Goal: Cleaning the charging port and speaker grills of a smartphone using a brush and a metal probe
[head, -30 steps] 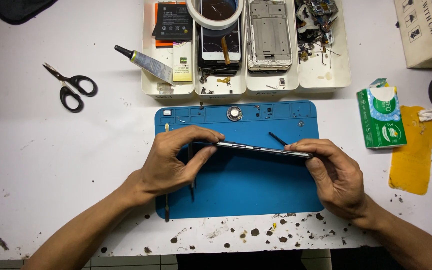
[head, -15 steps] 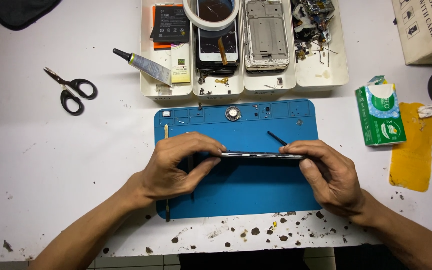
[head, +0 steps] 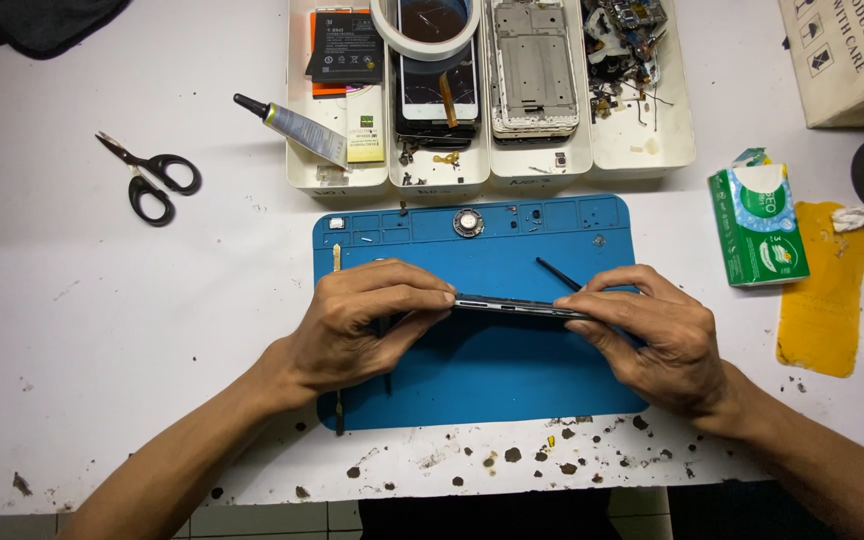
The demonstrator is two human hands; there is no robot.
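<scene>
head view, looking straight down: both hands meet over the blue mat [head: 512, 370], a soft rubbery sheet with little moulded pockets along its far edge, there, i'd judge, to stop small parts rolling away. the left hand [head: 352, 325] has fingers curled tight over one end of the phone [head: 517, 306], a thin dark slab turned on edge so its side rail faces up. the right hand [head: 657, 335] pinches the other end, thumb under, fingers narrow on top; that two-ended grip looks meant to steady the seam. a slim black pick [head: 558, 274] lies at twelve o'clock from the right hand. at eleven o'clock from the left hand, a metallic glue tube [head: 297, 127] leans on the white plastic trays [head: 642, 155]; scissors [head: 147, 175] lie at ten o'clock, well apart.
</scene>
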